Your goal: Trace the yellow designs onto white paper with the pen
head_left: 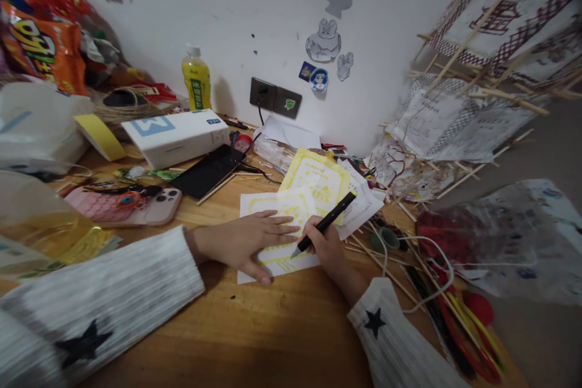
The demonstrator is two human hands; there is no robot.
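Note:
A white sheet of paper (251, 206) with yellow marker drawing lies on the wooden table. My left hand (250, 236) rests flat on it, fingers stretched out to the right. Gripped in my right hand (328, 247) is a black marker pen (335, 213), tilted, with its tip at the yellow lines near the sheet's lower edge. Behind this sheet lies a yellow-patterned sheet (313, 171), partly covered by it. Another white sheet with dark print (364, 203) sticks out to the right beneath the yellow one.
Left on the table (218, 327) are a pink phone (159, 209), a black phone (211, 171), a white box (177, 136) and a drink bottle (196, 79). At right stand paper lanterns on sticks (422, 115), with red-handled scissors (470, 339), sticks and a plastic bag (522, 248) below.

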